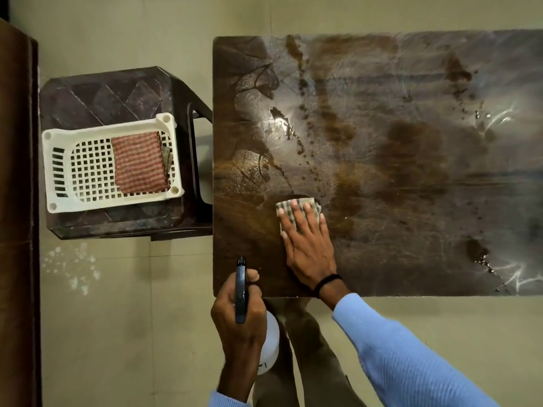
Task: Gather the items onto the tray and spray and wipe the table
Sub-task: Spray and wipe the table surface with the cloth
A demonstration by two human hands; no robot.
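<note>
The right hand (308,248) lies flat with fingers straight, pressing the checked cloth (316,208) onto the table (411,171). Wet streaks spread beyond its fingertips, so spraying looks done and wiping only partly. Just beside it the left hand (235,318) curls round the spray bottle (270,342). Well off to their left, the tray (58,160) holds a folded red cloth (138,161), so gathering seems finished.

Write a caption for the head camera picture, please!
Right hand presses a checked cloth on the wet table; left hand holds the spray bottle.

Likely a home: tiled floor (117,318), plastic stool (102,92), wooden table (382,171).
</note>
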